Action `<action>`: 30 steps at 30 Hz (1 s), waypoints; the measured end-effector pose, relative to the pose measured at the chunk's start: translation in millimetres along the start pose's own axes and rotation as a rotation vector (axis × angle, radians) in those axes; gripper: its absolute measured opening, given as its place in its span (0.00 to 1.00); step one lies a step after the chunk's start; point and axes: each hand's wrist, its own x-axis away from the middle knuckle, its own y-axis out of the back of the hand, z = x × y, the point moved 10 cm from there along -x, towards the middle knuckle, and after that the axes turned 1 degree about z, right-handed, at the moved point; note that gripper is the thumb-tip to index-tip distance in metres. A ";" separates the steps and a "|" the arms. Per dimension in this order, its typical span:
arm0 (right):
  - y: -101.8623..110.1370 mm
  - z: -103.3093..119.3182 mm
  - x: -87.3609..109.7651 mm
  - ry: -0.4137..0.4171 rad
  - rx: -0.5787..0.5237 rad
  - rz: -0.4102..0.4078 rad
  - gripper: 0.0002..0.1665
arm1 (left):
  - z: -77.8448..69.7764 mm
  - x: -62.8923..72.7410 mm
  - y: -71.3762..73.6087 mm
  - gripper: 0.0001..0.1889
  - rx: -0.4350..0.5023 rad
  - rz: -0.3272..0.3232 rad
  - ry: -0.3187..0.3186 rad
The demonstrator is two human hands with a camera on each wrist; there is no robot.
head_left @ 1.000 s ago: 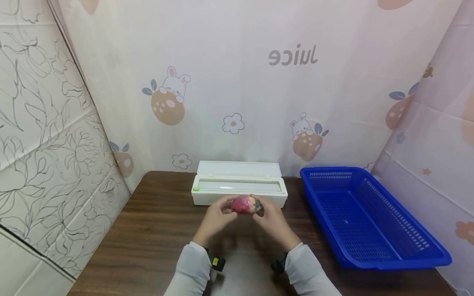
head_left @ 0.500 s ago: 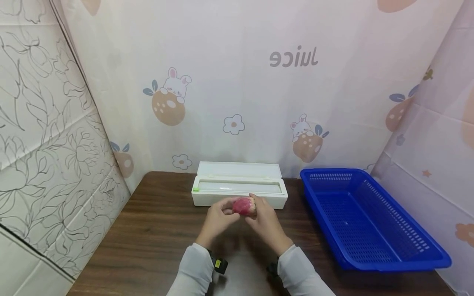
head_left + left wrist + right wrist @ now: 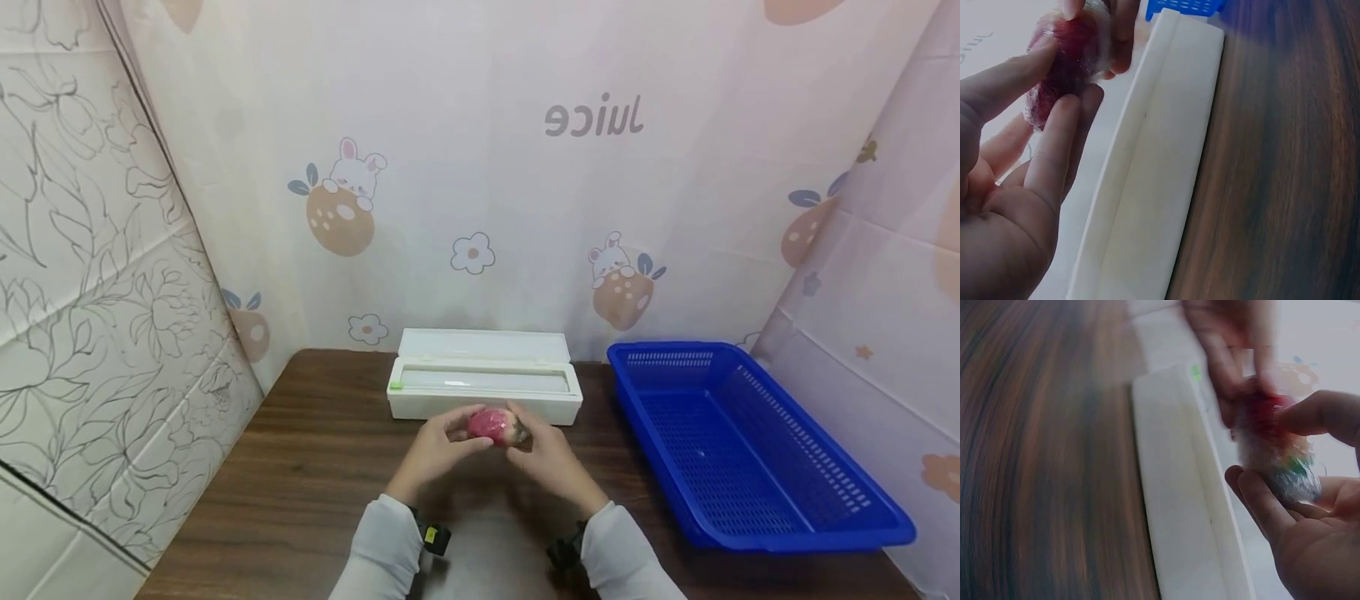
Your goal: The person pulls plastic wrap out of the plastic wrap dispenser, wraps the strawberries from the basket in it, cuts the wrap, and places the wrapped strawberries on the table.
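Note:
Between my hands is a red fruit point(image 3: 492, 425), with a pale band and a dark green end, wrapped in crinkled clear cling film; its exact kind is unclear. My left hand point(image 3: 435, 448) grips the red end with thumb and fingers. In the left wrist view, these fingers curl round the wrapped fruit point(image 3: 1066, 65). My right hand point(image 3: 553, 460) holds the green end, its thumb on top and fingers beneath in the right wrist view. Just behind the hands stands a long white box point(image 3: 487, 407) with its lid point(image 3: 483, 343) raised and a small green piece at its left.
A large blue plastic basket point(image 3: 667, 467) with perforated walls stands on the right of the dark wooden table point(image 3: 300, 483). Printed curtains point(image 3: 480, 167) close off the back and sides. A pale grey patch point(image 3: 495, 550) lies between my forearms.
My right hand shifted inward over the green end, then back out, uncovering it again. The left hand keeps its hold. Both hands and the fruit sit slightly lower; box and basket stay put.

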 end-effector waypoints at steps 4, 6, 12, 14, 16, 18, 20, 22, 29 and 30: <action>-4.3 -11.4 1.1 -0.121 -0.290 0.096 0.39 | 3.2 1.1 1.3 0.28 -0.024 0.013 -0.012; -4.1 -13.8 1.0 -0.133 -0.296 0.109 0.37 | 5.3 1.8 0.8 0.28 -0.027 0.028 -0.009; -4.1 -19.7 4.5 -0.161 -0.219 0.139 0.30 | 14.7 4.0 -6.4 0.27 -0.001 0.093 0.041; -3.4 -20.6 5.9 -0.161 -0.205 0.141 0.30 | 16.0 4.2 -10.6 0.27 0.019 0.122 0.038; -2.8 -21.8 7.5 -0.170 -0.190 0.138 0.30 | 16.1 4.7 -15.2 0.26 0.041 0.156 0.028; -3.2 -22.6 8.8 -0.177 -0.178 0.137 0.31 | 16.2 5.7 -19.5 0.26 0.068 0.186 0.025; -4.1 -22.7 9.7 -0.175 -0.167 0.138 0.31 | 17.9 6.9 -23.6 0.27 0.095 0.213 0.041; -5.5 -22.9 10.2 -0.168 -0.163 0.144 0.32 | 19.4 8.2 -26.3 0.27 0.113 0.227 0.064; -2.4 -25.4 12.0 -0.174 -0.150 0.114 0.31 | 17.0 8.7 -28.8 0.28 0.087 0.220 0.068; -2.3 -26.0 12.1 -0.177 -0.145 0.108 0.31 | 16.5 8.8 -26.8 0.28 0.058 0.207 0.064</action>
